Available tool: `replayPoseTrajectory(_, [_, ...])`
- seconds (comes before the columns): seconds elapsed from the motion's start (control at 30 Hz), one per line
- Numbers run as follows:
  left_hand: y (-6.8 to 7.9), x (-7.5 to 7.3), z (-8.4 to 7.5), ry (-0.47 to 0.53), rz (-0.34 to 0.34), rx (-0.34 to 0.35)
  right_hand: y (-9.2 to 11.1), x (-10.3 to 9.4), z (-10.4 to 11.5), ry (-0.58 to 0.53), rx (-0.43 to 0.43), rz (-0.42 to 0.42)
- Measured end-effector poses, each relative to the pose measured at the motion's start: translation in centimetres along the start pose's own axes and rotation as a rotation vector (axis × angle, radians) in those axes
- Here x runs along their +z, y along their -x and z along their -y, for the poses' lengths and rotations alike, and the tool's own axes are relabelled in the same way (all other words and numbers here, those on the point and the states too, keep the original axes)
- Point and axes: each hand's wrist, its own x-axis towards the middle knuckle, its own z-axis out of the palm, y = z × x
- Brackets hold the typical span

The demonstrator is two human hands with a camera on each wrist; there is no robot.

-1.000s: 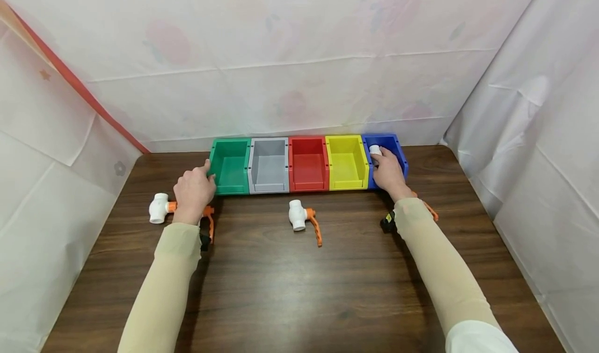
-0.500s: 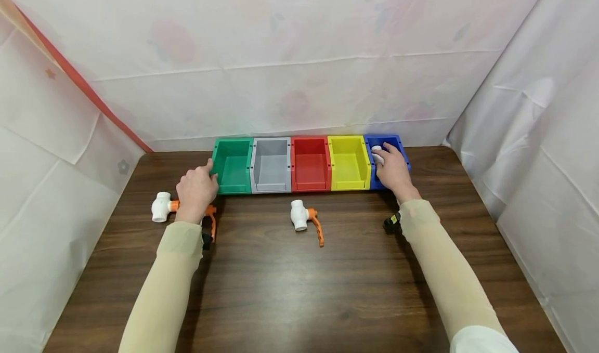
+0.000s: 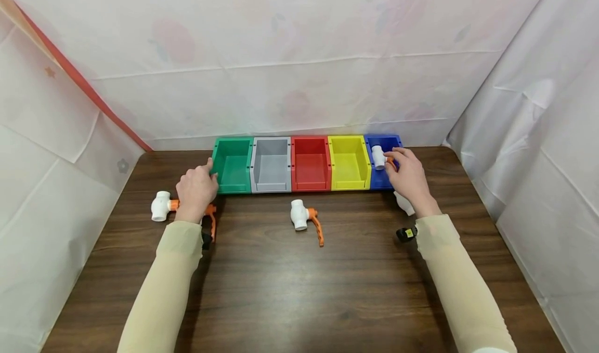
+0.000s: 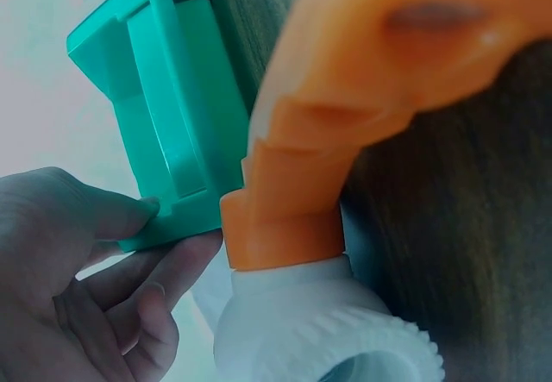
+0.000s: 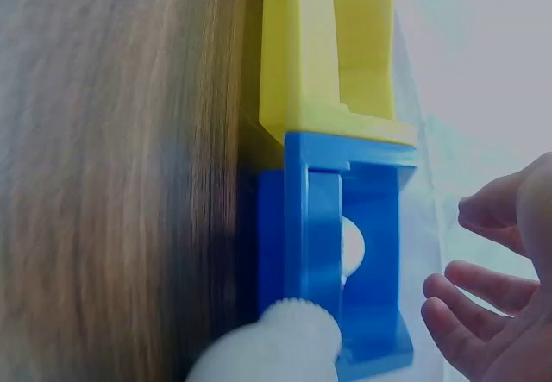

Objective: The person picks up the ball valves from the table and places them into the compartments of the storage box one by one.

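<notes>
My left hand point(image 3: 196, 189) pinches the left wall of the green bin point(image 3: 233, 167), thumb on the rim and fingers outside it in the left wrist view. My right hand point(image 3: 411, 179) is over the front right of the blue bin point(image 3: 380, 180). Its fingers are parted and hold nothing in the right wrist view. Inside that bin is a white ball valve point(image 3: 378, 158) with an orange handle, close to my fingertips. Another white valve body point(image 3: 404, 203) lies partly hidden below the right hand. Under the left wrist an orange valve handle point(image 3: 212, 225) shows.
Grey point(image 3: 271, 166), red point(image 3: 311, 165) and yellow point(image 3: 349, 164) bins stand in a row between the green and blue ones. One ball valve point(image 3: 299, 215) lies on the wooden table point(image 3: 290, 290) before the red bin, another valve point(image 3: 161, 206) at the left.
My right hand has let go of the valve inside the blue bin and drawn back to the right, uncovering more of it. The left hand keeps its place at the green bin.
</notes>
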Motion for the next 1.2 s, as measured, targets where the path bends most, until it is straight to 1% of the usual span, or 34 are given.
replayPoseTrajectory(0.1, [0.1, -0.1, 0.0, 0.005, -0.001, -0.001, 0.9, -0.5, -0.4, 0.01, 0.007, 0.005])
replayPoseTrajectory(0.3, [0.1, -0.2, 0.0, 0.001, -0.011, 0.008, 2.7, -1.5, -1.6, 0.044, 0.043, 0.055])
replayPoseTrajectory(0.5, [0.0, -0.2, 0.0, -0.012, -0.013, 0.006, 4.6, -2.3, -2.3, 0.071, 0.046, 0.14])
replayPoseTrajectory(0.63, [0.1, -0.1, 0.1, 0.0, -0.011, 0.0, 5.8, -2.1, -3.1, 0.088, 0.038, 0.187])
replayPoseTrajectory(0.77, [0.3, 0.0, 0.1, 0.005, -0.016, -0.004, 6.6, -1.8, -3.4, 0.102, 0.058, 0.234])
replayPoseTrajectory(1.03, [0.1, 0.2, -0.1, -0.01, -0.013, -0.004, 7.4, -1.4, -3.4, 0.132, 0.087, 0.257])
replayPoseTrajectory(1.2, [0.1, 0.2, 0.0, -0.016, -0.026, 0.015, 8.2, -0.8, -3.2, 0.124, 0.099, 0.277])
